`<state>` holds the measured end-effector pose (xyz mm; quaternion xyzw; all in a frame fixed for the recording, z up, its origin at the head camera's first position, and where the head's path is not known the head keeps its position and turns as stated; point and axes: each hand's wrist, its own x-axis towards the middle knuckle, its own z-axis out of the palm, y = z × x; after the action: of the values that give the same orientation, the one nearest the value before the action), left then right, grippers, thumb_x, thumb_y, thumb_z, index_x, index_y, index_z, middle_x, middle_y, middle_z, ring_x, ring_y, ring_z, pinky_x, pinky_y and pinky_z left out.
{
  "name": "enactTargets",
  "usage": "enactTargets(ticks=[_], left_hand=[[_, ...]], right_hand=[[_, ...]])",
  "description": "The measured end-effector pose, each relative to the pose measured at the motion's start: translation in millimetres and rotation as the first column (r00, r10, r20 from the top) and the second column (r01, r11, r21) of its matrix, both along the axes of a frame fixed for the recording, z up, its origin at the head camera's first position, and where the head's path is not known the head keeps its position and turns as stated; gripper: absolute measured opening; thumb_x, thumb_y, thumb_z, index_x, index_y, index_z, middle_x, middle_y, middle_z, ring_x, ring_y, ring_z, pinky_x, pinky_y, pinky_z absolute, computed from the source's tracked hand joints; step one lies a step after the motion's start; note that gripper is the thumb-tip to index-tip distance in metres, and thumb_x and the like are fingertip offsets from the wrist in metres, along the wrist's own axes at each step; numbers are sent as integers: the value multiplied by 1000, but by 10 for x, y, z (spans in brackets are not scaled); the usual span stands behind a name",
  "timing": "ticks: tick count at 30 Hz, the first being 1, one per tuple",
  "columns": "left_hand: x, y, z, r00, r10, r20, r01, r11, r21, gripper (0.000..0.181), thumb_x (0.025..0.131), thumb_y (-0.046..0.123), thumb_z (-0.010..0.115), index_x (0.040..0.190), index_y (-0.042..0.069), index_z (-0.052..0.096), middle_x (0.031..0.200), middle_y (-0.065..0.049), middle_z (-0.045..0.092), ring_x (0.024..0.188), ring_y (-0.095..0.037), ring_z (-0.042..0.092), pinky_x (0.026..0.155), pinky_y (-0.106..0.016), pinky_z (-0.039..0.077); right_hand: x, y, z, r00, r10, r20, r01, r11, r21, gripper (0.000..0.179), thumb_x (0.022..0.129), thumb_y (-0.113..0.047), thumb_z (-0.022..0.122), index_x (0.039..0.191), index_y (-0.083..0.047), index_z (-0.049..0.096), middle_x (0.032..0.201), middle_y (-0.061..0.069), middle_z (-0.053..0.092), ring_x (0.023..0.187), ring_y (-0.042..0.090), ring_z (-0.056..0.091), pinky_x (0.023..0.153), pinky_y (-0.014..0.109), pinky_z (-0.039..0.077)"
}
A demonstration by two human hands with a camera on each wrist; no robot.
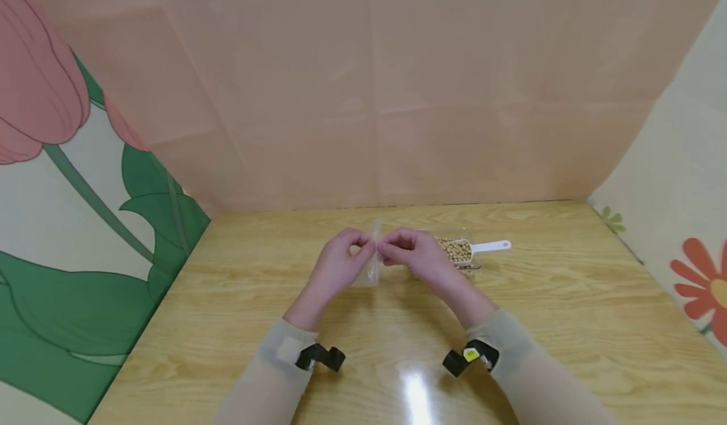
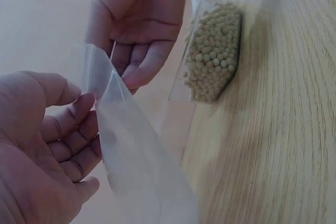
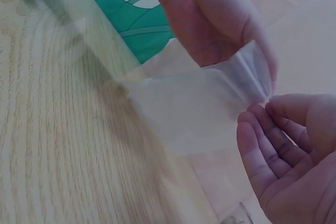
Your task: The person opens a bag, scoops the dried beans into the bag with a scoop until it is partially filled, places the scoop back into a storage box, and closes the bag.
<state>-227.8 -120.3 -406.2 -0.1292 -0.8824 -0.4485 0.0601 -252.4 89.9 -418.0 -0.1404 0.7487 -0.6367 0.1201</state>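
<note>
A clear, thin plastic bag (image 1: 370, 276) is held up between the two hands over the table. My left hand (image 1: 339, 262) pinches one side of it near the top with thumb and forefinger. From the other side my right hand (image 1: 421, 257) pinches the same upper edge, its fingertips close to the left ones. In the left wrist view the bag (image 2: 144, 161) hangs down flat, its upper corner creased. The right wrist view shows the bag (image 3: 184, 111) with its top end folded near the right fingertips. I see no contents in it.
Just beyond the right hand stands a clear container (image 2: 180, 86) of round, pale beans (image 2: 215, 51). A white scoop (image 1: 491, 246) lies on the beans, handle pointing right. The wooden table (image 1: 227, 299) meets a pink backdrop (image 1: 295, 179) behind and flowered panels at both sides.
</note>
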Motion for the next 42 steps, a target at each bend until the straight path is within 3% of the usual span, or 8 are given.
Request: enactTargets(ticks=[9,15,23,30,36,42], left_hand=[[-33,34,4,996,-3,-84,1,1000,-27,14,109,21,71,103,12,79,106,0,72,99,-19,66,89,-43,57],[3,40,46,998,-1,-68,1,1000,-4,9,107,19,77,102,12,82,106,1,72,100,-20,67,89,-44,58],[-1,40,40,998,-18,-61,17,1000,-21,8,108,19,75,106,13,79,108,0,72,103,-20,67,91,-44,58],[-17,26,28,993,-77,-87,69,993,-96,12,112,24,69,110,15,77,106,3,72,101,-17,66,89,-42,56],[-1,-9,26,992,-122,-19,120,989,-81,16,116,28,62,110,19,73,97,5,68,85,-16,60,73,-35,52],[5,-25,21,994,-111,0,111,993,-46,19,117,28,60,105,20,73,88,2,64,72,-17,53,64,-33,45]], right_hand=[[18,40,52,1000,28,-12,-28,1000,1,21,112,-20,68,119,-1,71,109,15,75,115,46,69,107,64,52],[-9,26,47,1000,25,-18,-25,1000,-8,25,115,-22,64,125,0,67,111,16,73,106,32,71,105,61,55],[-10,5,48,999,22,-45,-23,1000,-8,19,113,-19,66,119,-1,70,105,16,74,107,44,71,103,63,55],[9,-4,49,997,11,-82,-12,1000,-6,15,112,-14,67,118,0,70,103,16,75,99,31,73,96,54,60],[21,-7,35,997,23,-74,-24,1000,-11,14,112,-13,67,118,0,70,102,15,76,96,24,73,95,54,61],[31,-12,50,999,24,-37,-25,999,-21,18,113,-15,66,119,1,70,105,18,75,97,26,74,93,49,62]])
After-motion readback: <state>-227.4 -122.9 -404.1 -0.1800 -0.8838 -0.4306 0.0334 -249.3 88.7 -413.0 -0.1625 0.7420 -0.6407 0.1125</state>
